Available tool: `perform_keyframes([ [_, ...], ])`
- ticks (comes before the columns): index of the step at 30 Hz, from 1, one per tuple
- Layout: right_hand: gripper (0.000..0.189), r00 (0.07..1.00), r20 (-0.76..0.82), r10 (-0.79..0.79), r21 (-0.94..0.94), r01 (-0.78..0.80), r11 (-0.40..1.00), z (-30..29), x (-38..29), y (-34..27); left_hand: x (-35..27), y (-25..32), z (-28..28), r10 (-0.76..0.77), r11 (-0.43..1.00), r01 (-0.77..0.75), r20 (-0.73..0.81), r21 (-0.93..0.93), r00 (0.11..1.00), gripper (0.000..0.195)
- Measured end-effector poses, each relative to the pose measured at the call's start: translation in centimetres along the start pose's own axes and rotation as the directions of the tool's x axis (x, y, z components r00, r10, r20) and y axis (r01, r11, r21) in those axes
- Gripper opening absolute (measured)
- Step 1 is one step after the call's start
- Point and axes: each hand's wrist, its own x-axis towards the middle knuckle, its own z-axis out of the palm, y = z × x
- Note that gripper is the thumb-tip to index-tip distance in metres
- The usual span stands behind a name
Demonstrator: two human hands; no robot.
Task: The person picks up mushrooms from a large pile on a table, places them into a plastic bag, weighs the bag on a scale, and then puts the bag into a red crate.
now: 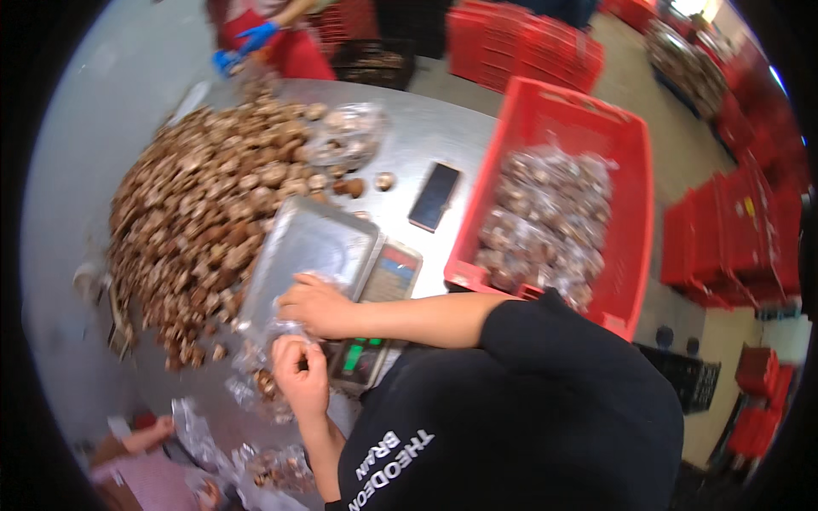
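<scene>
Both hands meet at a clear plastic bag [287, 327] by the near edge of a weighing scale's metal tray [307, 236]. My right hand [317, 306] reaches over the tray with its fingers on the bag's film. My left hand [300, 370] pinches the same film just below it, fingers curled. Part of the bag is hidden by the hands. A clear bag of brown mushrooms [268, 386] lies beside my left hand; whether it is the same bag I cannot tell. The scale's display [353, 358] glows green under my right forearm.
A large heap of brown mushrooms [204, 217] covers the metal table [409, 121]. A bagged portion [348, 131] and a phone [435, 197] lie beyond the scale. Bagged mushrooms fill a red crate [629, 211]. Blue-gloved hands [257, 37] and another person's sleeve [150, 482] are nearby.
</scene>
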Motion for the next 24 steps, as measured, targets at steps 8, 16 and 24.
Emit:
perform_keyframes([
  [8, 0.020, 0.663, -0.654, 0.365, 0.117, -0.389, 0.914, -20.5, -7.3, 6.6, 4.3, 2.3, -1.6, -0.013, 0.998, 0.000, -0.226, -0.055, 0.974, 0.031],
  [16, 0.022, 0.367, -0.828, 0.424, -0.191, -0.896, 0.401, -41.8, -23.1, 20.0, 5.9, -3.3, -2.3, -0.317, 0.940, 0.285, -0.177, -0.187, 0.932, 0.012],
  [24, 0.019, 0.116, -0.439, 0.891, -0.505, -0.852, -0.138, -33.9, -34.3, 32.9, 4.4, -4.1, -3.1, -0.342, 0.938, 0.321, -0.205, -0.131, 0.917, 0.013],
])
